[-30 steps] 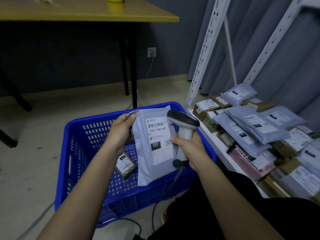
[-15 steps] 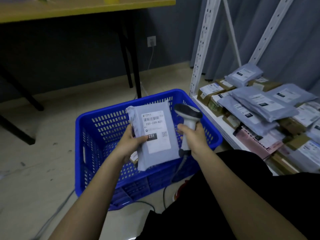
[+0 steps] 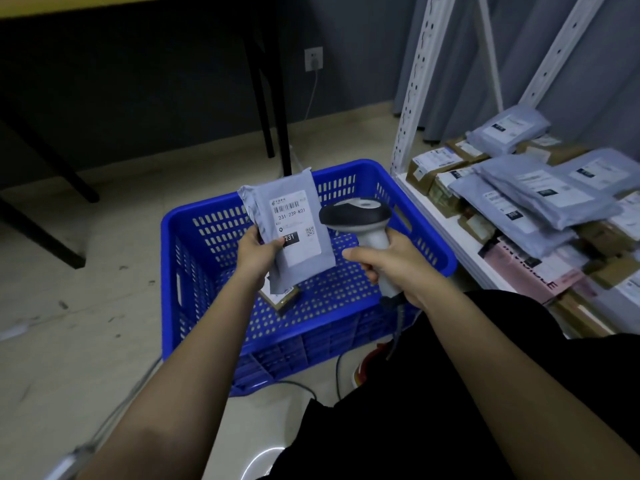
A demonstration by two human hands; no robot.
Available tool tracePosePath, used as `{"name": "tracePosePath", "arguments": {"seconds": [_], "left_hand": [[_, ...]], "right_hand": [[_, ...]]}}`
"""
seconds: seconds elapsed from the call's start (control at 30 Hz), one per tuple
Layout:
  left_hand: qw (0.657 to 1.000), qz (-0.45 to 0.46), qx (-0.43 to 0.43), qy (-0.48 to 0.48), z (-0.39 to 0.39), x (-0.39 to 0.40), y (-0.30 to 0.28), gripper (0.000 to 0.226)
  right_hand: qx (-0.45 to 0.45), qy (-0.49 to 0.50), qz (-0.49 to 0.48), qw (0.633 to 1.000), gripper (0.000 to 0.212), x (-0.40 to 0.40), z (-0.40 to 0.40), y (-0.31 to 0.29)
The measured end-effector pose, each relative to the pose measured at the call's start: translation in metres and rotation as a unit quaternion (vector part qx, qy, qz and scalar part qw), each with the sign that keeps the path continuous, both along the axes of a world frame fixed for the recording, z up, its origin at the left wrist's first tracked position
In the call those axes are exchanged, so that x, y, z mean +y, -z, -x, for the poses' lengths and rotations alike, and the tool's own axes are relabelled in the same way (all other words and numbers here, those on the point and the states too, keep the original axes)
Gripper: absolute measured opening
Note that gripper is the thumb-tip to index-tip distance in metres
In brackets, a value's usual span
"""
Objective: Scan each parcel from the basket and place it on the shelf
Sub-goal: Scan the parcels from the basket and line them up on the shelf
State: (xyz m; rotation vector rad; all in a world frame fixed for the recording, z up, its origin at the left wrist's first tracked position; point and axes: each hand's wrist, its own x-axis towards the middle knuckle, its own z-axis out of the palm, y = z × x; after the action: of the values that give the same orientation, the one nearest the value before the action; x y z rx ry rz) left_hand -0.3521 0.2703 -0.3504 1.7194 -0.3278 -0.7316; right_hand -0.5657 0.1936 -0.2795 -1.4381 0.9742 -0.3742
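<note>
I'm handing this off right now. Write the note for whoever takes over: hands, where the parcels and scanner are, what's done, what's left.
Left hand holds the grey parcel upright over the blue basket, label 231-239-K01 facing the camera.
Right hand grips the scanner by its handle, head beside the label.
One small brown parcel lies on the basket floor, partly hidden by the grey one.
The shelf on the right already carries a pile of grey bags and brown boxes.
Whether this parcel's scan registered cannot be told.
Left: shelve it, then scan and shelve the brown parcel.
</note>
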Motion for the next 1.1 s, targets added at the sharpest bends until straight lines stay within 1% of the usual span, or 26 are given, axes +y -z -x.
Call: {"name": "tracePosePath", "arguments": {"seconds": [0.13,0.3,0.53,0.63,0.77,0.87,0.93,1.0,1.1], "left_hand": [[1.0,-0.013,0.003,0.001,0.0,-0.001,-0.001,0.04],[1.0,-0.012,-0.004,0.004,0.004,-0.002,-0.005,0.039],[1.0,0.0,-0.02,-0.002,0.013,0.001,-0.013,0.037],[0.998,0.042,-0.042,-0.018,0.02,-0.003,-0.023,0.036],[0.993,0.111,-0.047,0.016,0.043,-0.031,-0.05,0.035],[0.984,0.166,-0.042,0.049,0.071,-0.061,-0.073,0.036],[0.978,0.193,-0.03,0.072,0.095,-0.082,-0.087,0.038],[0.971,0.218,0.002,0.1,0.123,-0.105,-0.1,0.042],[0.957,0.236,0.04,0.163,0.175,-0.137,-0.115,0.05]], "right_hand": [[0.038,0.028,0.028,0.998,0.024,-0.001,0.0,-0.004],[0.039,0.051,0.013,0.998,0.021,-0.004,0.001,-0.002],[0.001,0.068,0.016,0.998,0.015,-0.005,0.002,0.003],[-0.021,0.116,0.044,0.992,0.015,-0.012,0.0,0.0],[-0.059,0.223,0.108,0.967,0.017,-0.044,0.009,-0.015],[-0.082,0.33,0.141,0.93,0.015,-0.078,0.034,-0.026],[-0.091,0.395,0.147,0.902,0.017,-0.1,0.064,-0.034],[-0.096,0.439,0.149,0.881,0.018,-0.116,0.101,-0.045],[-0.069,0.466,0.144,0.87,0.024,-0.126,0.165,-0.051]]}}
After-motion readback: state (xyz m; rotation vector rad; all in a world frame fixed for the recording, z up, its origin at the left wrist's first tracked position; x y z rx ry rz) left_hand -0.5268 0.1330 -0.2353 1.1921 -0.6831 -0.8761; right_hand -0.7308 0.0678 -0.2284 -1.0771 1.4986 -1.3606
